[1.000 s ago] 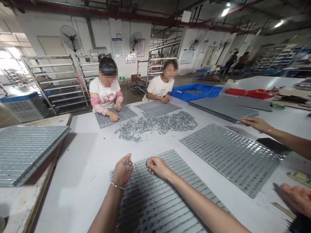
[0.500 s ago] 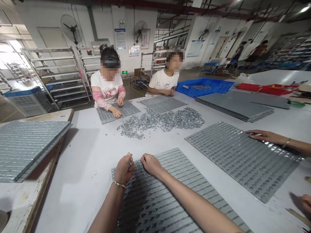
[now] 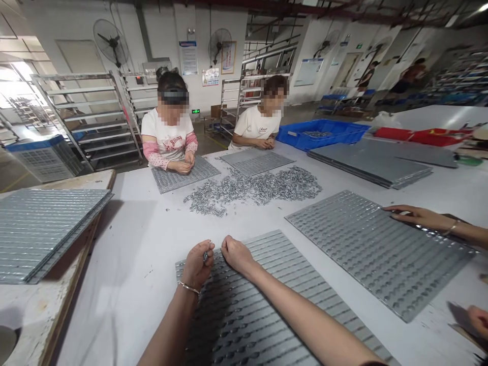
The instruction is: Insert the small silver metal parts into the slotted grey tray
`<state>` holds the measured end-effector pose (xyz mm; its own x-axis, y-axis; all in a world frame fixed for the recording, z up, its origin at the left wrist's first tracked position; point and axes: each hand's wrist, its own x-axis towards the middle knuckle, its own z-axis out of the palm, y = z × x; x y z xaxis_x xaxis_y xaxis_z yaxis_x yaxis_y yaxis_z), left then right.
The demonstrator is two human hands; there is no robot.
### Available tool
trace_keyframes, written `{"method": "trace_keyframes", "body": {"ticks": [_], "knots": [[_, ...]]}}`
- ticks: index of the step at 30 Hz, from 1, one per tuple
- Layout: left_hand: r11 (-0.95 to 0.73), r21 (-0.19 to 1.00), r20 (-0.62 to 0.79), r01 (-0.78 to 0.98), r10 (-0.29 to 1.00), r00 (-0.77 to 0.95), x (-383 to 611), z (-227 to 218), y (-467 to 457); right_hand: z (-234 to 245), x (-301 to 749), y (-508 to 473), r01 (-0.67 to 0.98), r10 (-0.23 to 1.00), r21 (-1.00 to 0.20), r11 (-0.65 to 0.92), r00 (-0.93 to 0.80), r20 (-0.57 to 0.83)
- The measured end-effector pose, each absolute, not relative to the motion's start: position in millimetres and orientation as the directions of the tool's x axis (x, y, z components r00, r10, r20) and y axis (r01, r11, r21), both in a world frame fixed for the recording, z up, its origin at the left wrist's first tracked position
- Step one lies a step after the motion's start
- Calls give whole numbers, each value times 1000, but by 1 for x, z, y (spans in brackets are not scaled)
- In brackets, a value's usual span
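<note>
A grey ridged board (image 3: 301, 300) lies in front of me, with rows of small shiny oval pieces set along its grooves on the left. Just above its far left corner, my left hand (image 3: 196, 264) is curled closed around a few small shiny metal pieces (image 3: 206, 255). My right hand (image 3: 237, 256) rests at the far edge of this board, its fingers pinched together and pointing down. Whatever is between those fingertips is hidden. A pile of loose small shiny pieces (image 3: 259, 185) spreads over the white table (image 3: 133, 239) beyond both hands.
Across the table two co-workers (image 3: 170, 132) sit at similar boards (image 3: 259, 160). At right a co-worker's hand (image 3: 415, 216) touches another filled board (image 3: 377, 254). Stacked boards (image 3: 369, 162), a blue bin (image 3: 324, 133) and, at left, more filled boards (image 3: 49, 229) stand around.
My left hand has turned slightly, its fingers drawn in more around the pieces. My right hand stays nearly in place. The co-worker across at left has brought both hands together.
</note>
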<state>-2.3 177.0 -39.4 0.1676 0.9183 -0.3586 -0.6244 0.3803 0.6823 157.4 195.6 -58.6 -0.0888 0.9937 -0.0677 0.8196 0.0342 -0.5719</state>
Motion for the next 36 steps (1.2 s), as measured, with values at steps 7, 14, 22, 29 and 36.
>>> {"method": "trace_keyframes", "body": {"ticks": [7, 14, 22, 29, 36], "knots": [[393, 749, -337, -534, 919, 204, 9, -38, 170, -46, 163, 183, 561, 994, -828, 10, -97, -53], [346, 802, -284, -487, 938, 199, 18, -38, 164, -36, 162, 167, -3, 959, -969, -246, -145, -243], [361, 794, -320, -490, 932, 168, 21, -35, 162, -35, 178, 174, 152, 943, -956, -252, -183, -278], [367, 750, -374, -550, 921, 105, 12, -38, 170, -45, 190, 190, 536, 970, -841, -74, -157, -186], [362, 750, -369, -554, 923, 104, 10, -46, 173, -45, 178, 192, 766, 959, -639, 75, -231, -165]]}}
